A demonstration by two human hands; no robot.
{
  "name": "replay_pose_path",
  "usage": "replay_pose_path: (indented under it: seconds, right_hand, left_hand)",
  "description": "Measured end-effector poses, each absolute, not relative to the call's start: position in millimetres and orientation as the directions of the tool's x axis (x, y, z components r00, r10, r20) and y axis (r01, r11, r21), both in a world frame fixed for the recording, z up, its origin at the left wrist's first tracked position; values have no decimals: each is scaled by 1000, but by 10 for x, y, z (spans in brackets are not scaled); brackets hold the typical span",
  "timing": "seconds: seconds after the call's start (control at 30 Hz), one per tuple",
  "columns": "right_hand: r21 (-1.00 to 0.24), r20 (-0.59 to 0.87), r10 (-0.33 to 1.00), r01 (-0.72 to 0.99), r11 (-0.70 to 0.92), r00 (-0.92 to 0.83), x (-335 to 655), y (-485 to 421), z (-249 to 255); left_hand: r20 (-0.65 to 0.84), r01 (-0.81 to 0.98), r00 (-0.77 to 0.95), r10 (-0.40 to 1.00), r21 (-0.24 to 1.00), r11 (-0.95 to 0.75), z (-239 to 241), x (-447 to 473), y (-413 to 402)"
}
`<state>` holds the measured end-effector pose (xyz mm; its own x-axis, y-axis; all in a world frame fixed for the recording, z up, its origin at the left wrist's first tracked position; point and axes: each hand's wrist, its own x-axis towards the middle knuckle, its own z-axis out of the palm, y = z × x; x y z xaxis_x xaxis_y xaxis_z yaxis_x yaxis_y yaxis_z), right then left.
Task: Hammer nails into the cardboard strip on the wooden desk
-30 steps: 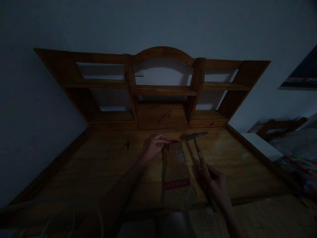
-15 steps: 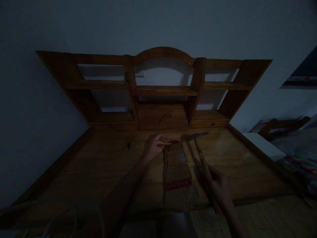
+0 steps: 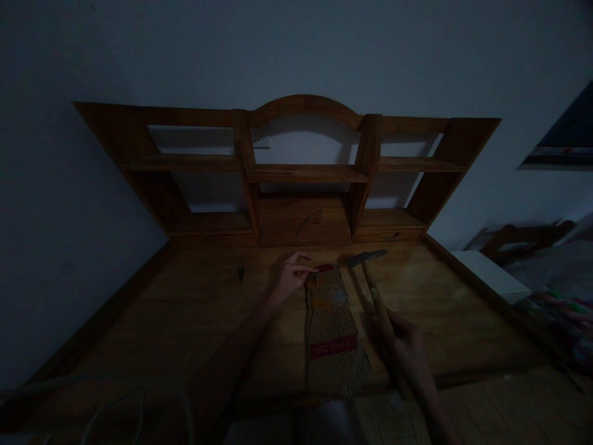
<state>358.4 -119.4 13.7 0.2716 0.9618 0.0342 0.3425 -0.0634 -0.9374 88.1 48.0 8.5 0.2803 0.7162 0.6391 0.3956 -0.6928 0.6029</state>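
Dim view. I've got the right hand (image 3: 407, 346) clamped round the wooden handle of a hammer (image 3: 377, 303), near the surface's near edge; metal head points toward the far edge, right of the cardboard and apart from it. Handle and shadow stand apart, so I take it as raised.

Left hand (image 3: 290, 276) is at the far-left corner of the cardboard (image 3: 331, 318), fingertips just by its far red end. Too dark: can't tell whether the fingers are together on something or slightly apart. A small dark thing (image 3: 316, 278) sits right beside them, too small to name.

Cardboard is full of holes and lies flat, running from the middle of the surface (image 3: 194, 309)'s near edge toward its far edge. Another dark bit (image 3: 240, 274) is on the far-left part.

Step, my call: steadying and lining up at the cardboard's far end, hammer ready, no contact. Next move calls for a settled left hand, fingertips clear of the strike spot, and the head brought over the cardboard, controlled; main risk is hitting a finger.
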Motion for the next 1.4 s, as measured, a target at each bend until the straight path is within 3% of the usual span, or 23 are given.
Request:
replay_pose_path:
  seconds: [0.6, 1.4]
  right_hand:
    - [-949, 35, 958, 311, -58, 285, 3591, -1187, 109]
    - [-954, 43, 960, 297, -43, 275, 3577, -1189, 141]
  left_hand:
    - [683, 357, 365, 633, 525, -773, 237, 886, 364]
    - [668, 345, 361, 651, 553, -759, 125, 917, 372]
